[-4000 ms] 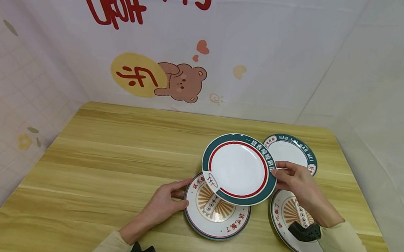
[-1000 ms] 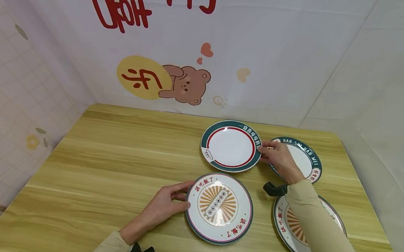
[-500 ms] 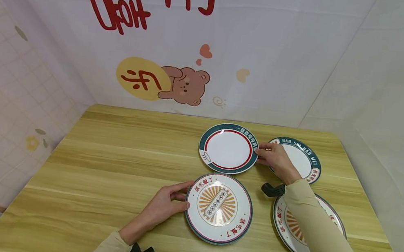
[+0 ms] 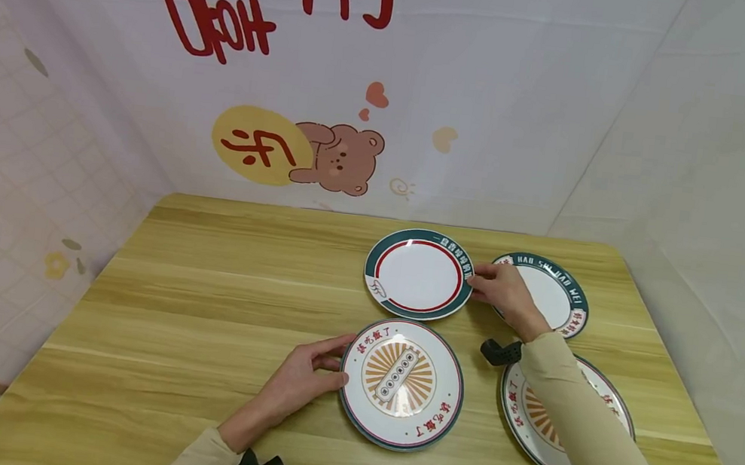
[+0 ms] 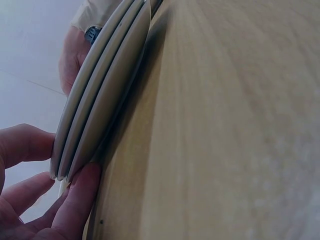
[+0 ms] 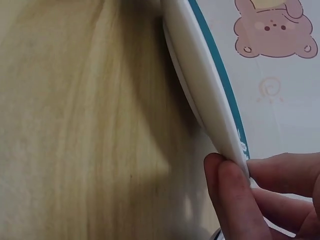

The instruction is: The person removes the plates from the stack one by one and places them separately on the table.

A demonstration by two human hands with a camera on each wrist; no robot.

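In the head view my left hand (image 4: 296, 380) grips the left rim of a stack of plates (image 4: 400, 383), whose top one has an orange sunburst. The left wrist view shows several stacked plates (image 5: 95, 95) between thumb and fingers. My right hand (image 4: 506, 288) pinches the right rim of a green-rimmed plate with a red ring (image 4: 419, 275), just behind the stack. In the right wrist view this plate (image 6: 200, 75) is seen edge-on, low over the table; whether it touches the wood I cannot tell.
Another green-rimmed plate (image 4: 546, 296) lies at the back right, partly behind my right hand. A larger sunburst plate (image 4: 536, 424) sits at the front right, partly covered by my right sleeve (image 4: 590, 430). Printed cloth walls (image 4: 497, 86) border the wooden table (image 4: 203, 283).
Since four seconds ago, my right hand has moved the red-ringed plate from above the stack toward the table's back. It has shifted only slightly in the last second. My left hand has stayed put.
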